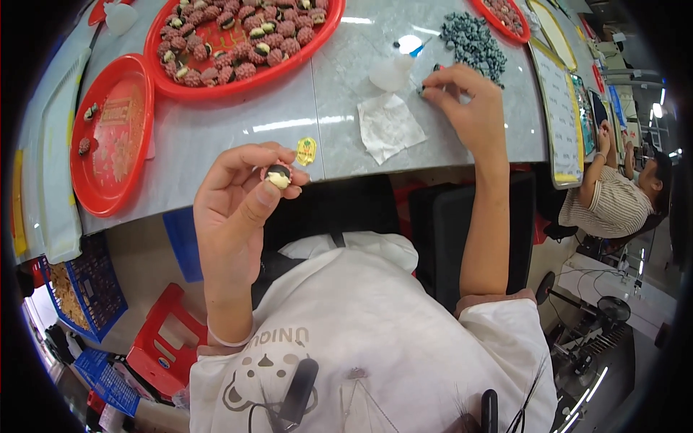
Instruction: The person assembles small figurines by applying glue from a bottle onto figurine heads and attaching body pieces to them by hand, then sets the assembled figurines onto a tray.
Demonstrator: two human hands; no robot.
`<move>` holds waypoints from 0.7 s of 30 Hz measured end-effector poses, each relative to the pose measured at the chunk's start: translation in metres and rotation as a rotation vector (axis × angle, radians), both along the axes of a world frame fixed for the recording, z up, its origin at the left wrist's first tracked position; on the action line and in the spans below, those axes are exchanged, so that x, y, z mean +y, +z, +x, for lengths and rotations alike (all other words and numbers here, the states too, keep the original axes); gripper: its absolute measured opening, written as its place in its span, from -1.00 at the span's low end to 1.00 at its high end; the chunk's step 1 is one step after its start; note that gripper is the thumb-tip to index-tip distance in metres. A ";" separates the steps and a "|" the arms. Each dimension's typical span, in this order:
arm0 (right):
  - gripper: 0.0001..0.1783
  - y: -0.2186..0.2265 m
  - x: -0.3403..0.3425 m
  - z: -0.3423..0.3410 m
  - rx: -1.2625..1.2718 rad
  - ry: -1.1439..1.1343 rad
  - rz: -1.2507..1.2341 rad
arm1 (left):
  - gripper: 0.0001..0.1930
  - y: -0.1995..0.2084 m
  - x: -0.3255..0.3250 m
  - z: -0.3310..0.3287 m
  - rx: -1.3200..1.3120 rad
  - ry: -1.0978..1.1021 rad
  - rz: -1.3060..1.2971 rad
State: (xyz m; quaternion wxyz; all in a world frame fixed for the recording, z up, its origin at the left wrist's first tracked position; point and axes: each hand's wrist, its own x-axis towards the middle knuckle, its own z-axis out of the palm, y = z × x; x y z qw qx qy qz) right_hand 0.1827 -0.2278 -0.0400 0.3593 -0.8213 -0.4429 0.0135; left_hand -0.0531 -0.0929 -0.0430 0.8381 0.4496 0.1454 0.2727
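Near the table's front edge, my left hand (pixel 234 206) is closed, pinching a small rounded piece (pixel 278 177) with a knobbly pink-red shell and a black and cream part facing up. A gold round sticker (pixel 306 151) lies on the table just beyond its fingertips. My right hand (pixel 465 101) is raised over the table at the right, its thumb and fingers closed on a small dark piece (pixel 424 91), mostly hidden by the fingertips. Close to it are a crumpled white tissue (pixel 390 128), a whitish squeeze bottle (pixel 390 74) with a blue tip, and a heap of small dark pieces (pixel 473 45).
A large red tray (pixel 153 59) with many similar pink-red pieces stands at the back. Left of it, a red oval tray (pixel 88 195) holds a few. Another red tray (pixel 525 32) is at the far right, beside yellow-edged sheets (pixel 560 119). Another person (pixel 613 198) sits at the right.
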 end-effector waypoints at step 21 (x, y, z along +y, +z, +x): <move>-0.86 0.010 0.014 -0.003 0.215 -0.168 -0.060 | -0.73 0.048 0.061 0.086 0.232 -0.152 -0.164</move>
